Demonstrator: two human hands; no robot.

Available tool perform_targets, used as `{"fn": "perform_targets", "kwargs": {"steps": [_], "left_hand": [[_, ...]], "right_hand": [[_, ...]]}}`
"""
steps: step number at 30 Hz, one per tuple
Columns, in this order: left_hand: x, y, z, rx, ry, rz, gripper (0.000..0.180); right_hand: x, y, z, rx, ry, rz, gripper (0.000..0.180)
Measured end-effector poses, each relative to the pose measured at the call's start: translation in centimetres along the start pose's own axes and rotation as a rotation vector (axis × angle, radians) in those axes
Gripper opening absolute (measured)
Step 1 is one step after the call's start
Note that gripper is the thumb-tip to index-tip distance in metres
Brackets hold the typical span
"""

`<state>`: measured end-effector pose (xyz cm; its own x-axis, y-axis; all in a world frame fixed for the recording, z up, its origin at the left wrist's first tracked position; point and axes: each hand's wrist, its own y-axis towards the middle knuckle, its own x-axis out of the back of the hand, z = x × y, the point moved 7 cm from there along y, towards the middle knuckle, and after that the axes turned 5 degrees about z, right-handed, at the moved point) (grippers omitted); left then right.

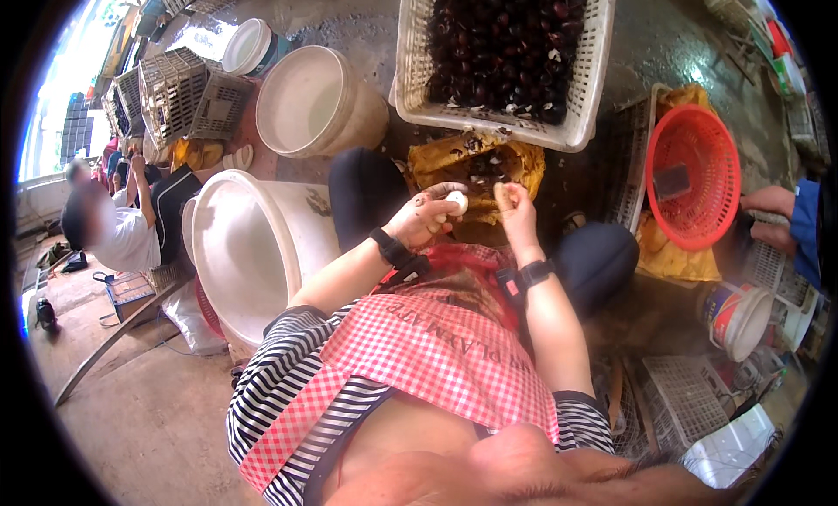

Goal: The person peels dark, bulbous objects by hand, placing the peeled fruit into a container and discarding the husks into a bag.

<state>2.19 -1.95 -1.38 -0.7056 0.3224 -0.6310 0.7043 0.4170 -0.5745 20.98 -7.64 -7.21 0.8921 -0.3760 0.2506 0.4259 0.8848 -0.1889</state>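
My left hand (423, 218) is closed around a small round white thing that looks like a peeled water chestnut (457, 201), held at its fingertips; the fingers are dirty. Just to the right, my right hand (518, 213) is closed in a pinch, apart from the left; whatever its fingers hold is too small to make out. Beneath both hands sits a yellow bag-lined container (429, 167) with dark peel scraps in it. Beyond it stands a pale plastic crate (408, 78) full of dark red-brown water chestnuts (506, 48), flecked with white bits.
A large white tub (244, 244) stands close on my left, with a cream bucket (301, 100) behind it. At right, a red basket (694, 178) holds a dark block, near a co-worker's hand (772, 218). Another person (122, 218) sits at far left by stacked crates (175, 91).
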Motion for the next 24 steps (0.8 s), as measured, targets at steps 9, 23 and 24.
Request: {"fn": "perform_targets", "kwargs": {"steps": [9, 23, 24], "left_hand": [[-0.6, -0.6, 0.1, 0.063, -0.081, -0.071, 0.041], [-1.2, -0.6, -0.9, -0.078, 0.254, -0.012, 0.047], [-1.2, -0.5, -0.9, -0.099, 0.363, -0.081, 0.045]], "right_hand": [[-0.7, -0.6, 1.9, 0.055, 0.024, 0.092, 0.047], [-0.5, -0.1, 0.0, -0.099, 0.12, 0.099, 0.043], [-0.8, -0.4, 1.7, 0.088, 0.133, 0.103, 0.045]]}}
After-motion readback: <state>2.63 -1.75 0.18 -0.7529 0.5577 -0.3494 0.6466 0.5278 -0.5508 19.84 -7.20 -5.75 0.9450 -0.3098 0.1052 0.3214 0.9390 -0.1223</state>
